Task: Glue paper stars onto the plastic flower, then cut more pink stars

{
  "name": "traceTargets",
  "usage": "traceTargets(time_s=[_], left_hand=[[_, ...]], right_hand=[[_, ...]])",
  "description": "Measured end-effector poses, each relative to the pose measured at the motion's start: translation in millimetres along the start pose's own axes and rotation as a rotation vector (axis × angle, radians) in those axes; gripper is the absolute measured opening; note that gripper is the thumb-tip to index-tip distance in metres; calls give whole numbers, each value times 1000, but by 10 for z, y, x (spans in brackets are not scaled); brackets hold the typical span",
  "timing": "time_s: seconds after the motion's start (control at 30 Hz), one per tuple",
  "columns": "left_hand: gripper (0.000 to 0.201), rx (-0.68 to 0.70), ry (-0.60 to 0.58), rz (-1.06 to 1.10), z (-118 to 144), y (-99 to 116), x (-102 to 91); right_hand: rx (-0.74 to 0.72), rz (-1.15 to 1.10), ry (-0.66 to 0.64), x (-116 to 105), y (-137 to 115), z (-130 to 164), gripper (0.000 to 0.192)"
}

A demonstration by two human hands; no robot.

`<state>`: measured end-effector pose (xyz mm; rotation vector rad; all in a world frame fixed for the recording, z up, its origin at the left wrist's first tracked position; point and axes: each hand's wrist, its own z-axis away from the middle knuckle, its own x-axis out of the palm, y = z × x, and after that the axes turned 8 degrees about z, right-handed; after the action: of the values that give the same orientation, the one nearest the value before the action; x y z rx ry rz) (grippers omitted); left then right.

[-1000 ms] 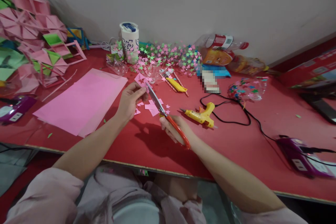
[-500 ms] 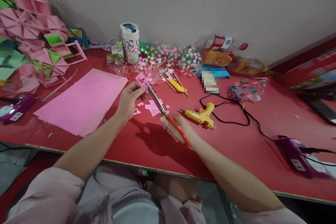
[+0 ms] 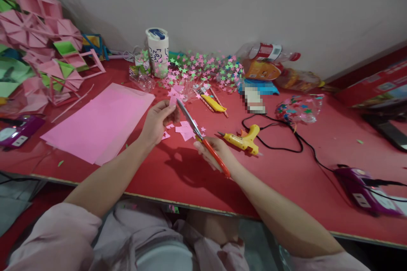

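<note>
I see my left hand (image 3: pixel 157 120) pinching a small pink paper piece (image 3: pixel 173 95), my right hand (image 3: pixel 212 152) gripping red scissors (image 3: pixel 203 139) (blades nearly closed); many stars (image 3: pixel 203 67) lie finished by the tabletop's far edge, pink sheets (image 3: pixel 101 123) uncut.

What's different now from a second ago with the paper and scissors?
The small pink paper piece in the left hand now shows a narrower, more cut-down outline above the fingers, sitting slightly higher. The scissors in the right hand kept almost the same pose, blade tips by the paper. Both grips held. The pink sheet, glue gun and scraps did not move.
</note>
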<state>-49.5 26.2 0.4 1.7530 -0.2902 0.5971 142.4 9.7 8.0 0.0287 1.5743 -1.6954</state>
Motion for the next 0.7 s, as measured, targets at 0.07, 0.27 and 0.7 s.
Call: traceTargets(time_s=[0.07,0.27,0.7], left_hand=[[14,10,35,21,-5,-5,-2],[12,61,72,13,-33,6,3],[11,101,6,-106,-20,9,-24]], right_hand=[[-3,28,1,-7,10,-3,52],[-12,101,-26,-32,40,-38,52],[-25,175,-59,-45,43,-30,50]])
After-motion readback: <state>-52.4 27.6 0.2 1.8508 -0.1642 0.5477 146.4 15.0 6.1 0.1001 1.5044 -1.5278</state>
